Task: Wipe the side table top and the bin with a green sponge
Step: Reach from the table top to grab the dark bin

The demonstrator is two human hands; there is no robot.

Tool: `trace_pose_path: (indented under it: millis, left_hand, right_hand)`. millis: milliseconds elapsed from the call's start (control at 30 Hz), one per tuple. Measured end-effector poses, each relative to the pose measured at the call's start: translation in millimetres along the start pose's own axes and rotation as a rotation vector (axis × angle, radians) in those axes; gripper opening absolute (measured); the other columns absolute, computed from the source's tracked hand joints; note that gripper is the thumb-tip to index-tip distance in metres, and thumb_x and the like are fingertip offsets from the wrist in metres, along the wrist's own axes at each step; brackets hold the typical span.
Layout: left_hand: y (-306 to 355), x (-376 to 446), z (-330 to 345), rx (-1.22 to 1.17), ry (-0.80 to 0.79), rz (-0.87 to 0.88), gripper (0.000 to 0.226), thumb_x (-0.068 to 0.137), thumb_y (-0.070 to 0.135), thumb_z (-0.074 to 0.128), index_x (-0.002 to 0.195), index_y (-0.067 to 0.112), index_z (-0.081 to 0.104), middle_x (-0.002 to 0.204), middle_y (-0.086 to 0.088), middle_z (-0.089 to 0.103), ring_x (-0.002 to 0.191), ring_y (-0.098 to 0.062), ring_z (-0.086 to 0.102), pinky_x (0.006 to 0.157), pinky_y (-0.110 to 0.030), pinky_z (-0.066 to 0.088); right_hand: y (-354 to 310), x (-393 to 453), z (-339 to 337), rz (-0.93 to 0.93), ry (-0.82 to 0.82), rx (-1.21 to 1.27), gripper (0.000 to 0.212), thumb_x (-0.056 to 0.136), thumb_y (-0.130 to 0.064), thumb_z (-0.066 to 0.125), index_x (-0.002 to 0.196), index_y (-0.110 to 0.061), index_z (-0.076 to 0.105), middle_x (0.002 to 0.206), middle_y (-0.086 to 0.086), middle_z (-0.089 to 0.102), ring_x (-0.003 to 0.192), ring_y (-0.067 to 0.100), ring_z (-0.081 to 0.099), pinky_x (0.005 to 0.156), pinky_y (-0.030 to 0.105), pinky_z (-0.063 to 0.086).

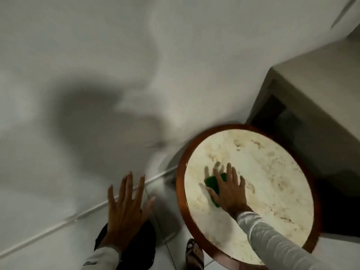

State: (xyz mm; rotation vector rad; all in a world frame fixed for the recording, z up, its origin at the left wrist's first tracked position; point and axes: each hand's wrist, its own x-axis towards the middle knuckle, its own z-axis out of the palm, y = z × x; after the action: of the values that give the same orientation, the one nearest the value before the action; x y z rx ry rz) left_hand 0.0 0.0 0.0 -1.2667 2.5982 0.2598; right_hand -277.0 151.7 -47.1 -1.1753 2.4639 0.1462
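Right hand (228, 189), fingers spread flat, presses green sponge (213, 185) on round marbled table top (272, 172). Left hand (124, 209) open, empty. Sponge mostly covered; frame blurred.

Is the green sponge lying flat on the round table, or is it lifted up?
Flat. The right hand presses the green sponge against the side table top, fingers spread over it.

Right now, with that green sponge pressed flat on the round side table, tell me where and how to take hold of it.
Grip the green sponge by its two long side edges, coming from above. It lies flat on the marble table top under the right hand, so only the top face and edges can be reached. The left hand hovers open, off the table.
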Motion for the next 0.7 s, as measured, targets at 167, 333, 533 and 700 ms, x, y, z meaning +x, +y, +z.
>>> trace_pose_path:
  millis: [167, 333, 533, 700]
  left_hand:
    - [-29, 17, 114, 0.043, -0.182, -0.067, 0.092, 0.106, 0.068, 0.003, 0.154, 0.01, 0.055, 0.16, -0.032, 0.05, 0.138, -0.052, 0.061, 0.109, -0.077, 0.047]
    - [-44, 30, 195, 0.039, -0.299, -0.052, 0.108, 0.092, 0.078, -0.019, 0.168, 0.019, 0.03, 0.174, -0.027, 0.027, 0.158, -0.046, 0.038, 0.125, -0.072, 0.027]
    - [-85, 55, 277, -0.08, -0.298, -0.179, 0.08, 0.103, 0.07, 0.027, 0.169, 0.025, 0.028, 0.178, -0.024, 0.019, 0.166, -0.041, 0.021, 0.132, -0.066, 0.016]
    - [-118, 105, 340, -0.218, -0.351, -0.317, 0.062, 0.101, 0.067, 0.05, 0.147, 0.027, 0.06, 0.167, -0.021, 0.038, 0.159, -0.042, 0.034, 0.128, -0.06, 0.022]
  right_hand:
    - [3, 35, 91, 0.161, 0.121, 0.12, 0.072, 0.098, -0.063, 0.046, 0.162, -0.032, 0.033, 0.168, 0.028, 0.026, 0.152, 0.049, 0.033, 0.115, 0.06, 0.036]
    - [-4, 39, 124, 0.213, 0.336, 0.267, 0.065, 0.089, -0.047, 0.056, 0.15, -0.024, 0.054, 0.155, 0.032, 0.041, 0.137, 0.052, 0.044, 0.108, 0.058, 0.04]
    - [-89, 0, 137, -0.062, 0.579, 0.623, 0.051, 0.093, -0.038, 0.065, 0.141, -0.021, 0.06, 0.151, 0.032, 0.044, 0.142, 0.035, 0.049, 0.12, 0.023, 0.037]
    - [-183, -38, 208, -0.236, 0.433, 0.863, 0.049, 0.094, -0.049, 0.064, 0.14, -0.033, 0.06, 0.161, 0.016, 0.037, 0.151, 0.016, 0.042, 0.122, 0.018, 0.031]
